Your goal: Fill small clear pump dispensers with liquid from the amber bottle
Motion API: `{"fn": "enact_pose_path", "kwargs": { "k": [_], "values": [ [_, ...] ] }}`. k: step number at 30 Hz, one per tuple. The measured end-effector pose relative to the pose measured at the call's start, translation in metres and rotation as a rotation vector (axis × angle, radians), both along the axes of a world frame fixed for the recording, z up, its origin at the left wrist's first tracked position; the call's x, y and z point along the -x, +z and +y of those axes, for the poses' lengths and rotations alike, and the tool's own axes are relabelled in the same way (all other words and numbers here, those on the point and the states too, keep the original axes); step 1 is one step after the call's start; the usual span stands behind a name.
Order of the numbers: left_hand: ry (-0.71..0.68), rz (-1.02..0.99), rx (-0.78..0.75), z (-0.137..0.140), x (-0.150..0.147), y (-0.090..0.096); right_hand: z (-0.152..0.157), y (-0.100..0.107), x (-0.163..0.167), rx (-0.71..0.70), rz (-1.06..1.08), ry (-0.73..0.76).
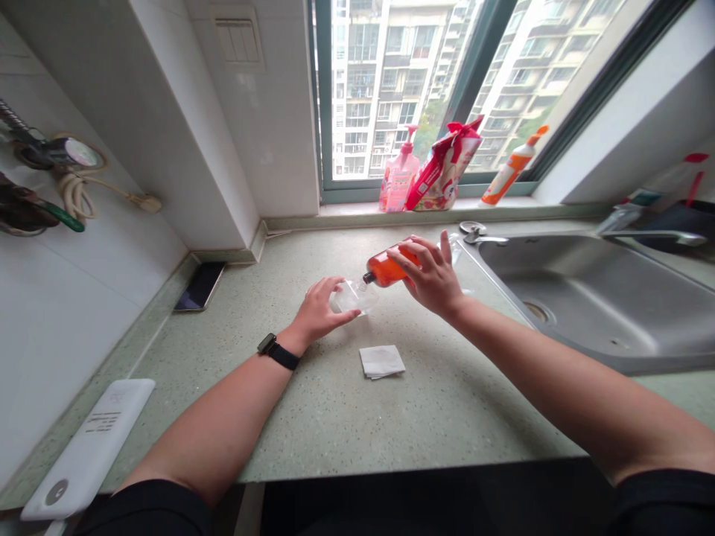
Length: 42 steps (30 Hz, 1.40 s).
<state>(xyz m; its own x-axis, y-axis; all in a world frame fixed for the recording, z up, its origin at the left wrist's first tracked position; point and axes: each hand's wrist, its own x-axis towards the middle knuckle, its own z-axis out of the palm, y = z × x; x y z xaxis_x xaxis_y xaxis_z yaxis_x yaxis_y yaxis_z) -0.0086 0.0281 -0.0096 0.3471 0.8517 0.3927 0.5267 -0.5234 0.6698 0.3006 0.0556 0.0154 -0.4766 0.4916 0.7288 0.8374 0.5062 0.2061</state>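
Orange liquid bottle of clear plastic (387,269) is tipped sideways in the right hand (431,279), fingers wrapped round it, neck aimed at a small clear glass (353,296) the left hand (319,309) grips on the speckled green countertop (335,402), near a folded white tissue (381,361).

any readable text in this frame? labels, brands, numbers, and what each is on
None can be read.
White device at the counter edge: grey printed lines, too small.
Red-and-white bag on the sill: print blurred.
Pink pump bottle: label blurred.
Orange bottle in the right hand: no text shows.
Left hand on a clear container: unmarked.
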Motion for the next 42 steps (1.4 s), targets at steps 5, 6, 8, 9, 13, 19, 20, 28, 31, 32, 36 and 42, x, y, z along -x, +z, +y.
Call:
{"fn": "enact_pose_path", "kwargs": {
  "k": [5,6,8,9,13,19,20,28,31,32,36,42],
  "values": [
    [0.007,0.009,-0.004,-0.0010,0.0004,-0.0001,0.0005,0.0015,-0.0021,-0.018,-0.009,0.026],
    [0.006,0.009,-0.006,-0.0010,0.0004,-0.0003,0.0007,0.0018,-0.0026,-0.009,-0.011,0.023],
    [0.007,0.007,-0.006,-0.0008,0.0004,-0.0006,0.0011,0.0023,-0.0033,0.004,-0.016,0.016],
    [0.008,0.007,-0.006,-0.0007,0.0004,-0.0007,0.0012,0.0027,-0.0034,0.006,-0.018,0.012],
    [0.004,0.007,0.005,-0.0002,0.0002,-0.0001,0.0006,0.0050,-0.0027,-0.025,-0.026,0.030],
    [0.009,0.010,0.007,0.0004,0.0002,-0.0007,0.0007,0.0068,-0.0020,-0.027,-0.018,0.053],
    [0.010,0.009,0.004,0.0004,0.0002,-0.0011,0.0008,0.0067,-0.0022,-0.023,-0.019,0.055],
    [0.006,0.007,-0.003,0.0005,0.0003,-0.0012,0.0003,0.0072,-0.0032,-0.002,-0.031,0.031],
    [0.005,0.011,0.002,0.0004,0.0002,-0.0005,0.0004,0.0075,-0.0033,0.003,-0.036,0.025],
    [0.004,0.012,0.003,0.0004,0.0002,-0.0003,0.0005,0.0075,-0.0033,0.011,-0.035,0.020],
    [0.004,0.012,0.003,0.0000,0.0001,0.0001,0.0007,0.0072,-0.0034,0.033,-0.024,0.019],
    [0.001,0.004,0.008,-0.0008,0.0002,0.0013,0.0010,0.0078,-0.0041,0.008,-0.035,0.035]
  ]
}}
